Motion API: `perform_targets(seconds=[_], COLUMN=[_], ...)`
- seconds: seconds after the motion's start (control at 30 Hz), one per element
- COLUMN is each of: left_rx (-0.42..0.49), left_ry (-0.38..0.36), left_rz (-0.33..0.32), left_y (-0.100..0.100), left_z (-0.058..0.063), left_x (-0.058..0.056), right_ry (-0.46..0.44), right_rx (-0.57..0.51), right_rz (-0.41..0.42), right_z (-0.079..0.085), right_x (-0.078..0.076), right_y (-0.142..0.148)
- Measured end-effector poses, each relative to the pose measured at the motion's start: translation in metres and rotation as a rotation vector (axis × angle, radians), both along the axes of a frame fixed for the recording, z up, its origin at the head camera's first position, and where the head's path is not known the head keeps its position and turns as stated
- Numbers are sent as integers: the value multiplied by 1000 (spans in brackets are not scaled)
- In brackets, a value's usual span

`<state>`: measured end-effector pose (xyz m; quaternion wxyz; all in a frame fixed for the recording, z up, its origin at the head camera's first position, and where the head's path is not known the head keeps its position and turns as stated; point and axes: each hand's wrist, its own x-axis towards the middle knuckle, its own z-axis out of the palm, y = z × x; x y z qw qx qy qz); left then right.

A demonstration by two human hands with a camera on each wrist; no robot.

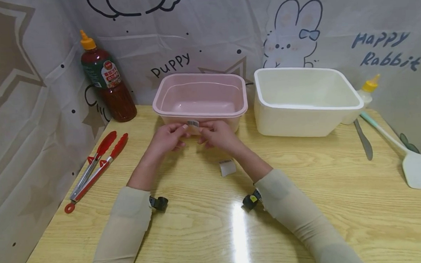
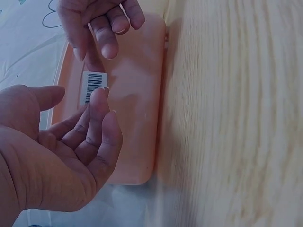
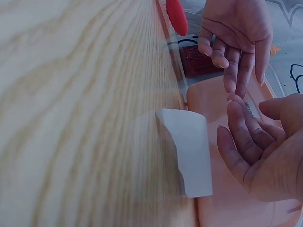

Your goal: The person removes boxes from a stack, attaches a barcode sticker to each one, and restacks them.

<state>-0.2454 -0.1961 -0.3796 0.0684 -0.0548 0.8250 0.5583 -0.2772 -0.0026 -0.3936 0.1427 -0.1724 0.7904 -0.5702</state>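
Note:
A pink plastic bin (image 1: 236,115) stands against the back cloth, with a white barcode label (image 1: 193,123) on its front wall. My left hand (image 1: 165,139) and right hand (image 1: 218,136) meet at the label from either side. In the left wrist view, fingertips of the left hand touch one end of the label (image 2: 93,84), thumb held apart from the fingers. At its other end are the right hand's fingers, loosely bent, thumb also apart in the right wrist view. A curled white paper piece (image 1: 228,168), torn along one edge (image 3: 189,151), lies near the right wrist.
A white bin (image 1: 296,123) stands right of the pink one. Red-handled tongs (image 1: 94,169) and a red sauce bottle (image 1: 109,83) are at the left. At the right are a yellow-capped bottle (image 1: 367,91), a table knife (image 1: 364,141) and a white spatula (image 1: 417,168).

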Motion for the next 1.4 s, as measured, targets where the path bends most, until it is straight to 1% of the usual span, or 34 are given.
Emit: perform_targets(seconds=[0.23,0.5,0.63,0.93,1.07,1.4], left_rx=[28,49,42,38,41,31], left_ry=[7,3,15,27,29,34], left_rz=[-48,-41,-44,-56,-58,-58], left_y=[5,7,7,8,9,10], left_z=[0,-1,-2,-1,0,0], left_x=[-1,0,-1,1,1,2], right_ry=[7,3,-7,-27,-38,-28], right_rx=[-12,-5,-9,-18,-5,23], right_rz=[2,9,14,16,15,23], right_z=[0,2,3,2,2,3], right_x=[-1,0,2,4,5,7], right_y=[1,1,3,5,5,7])
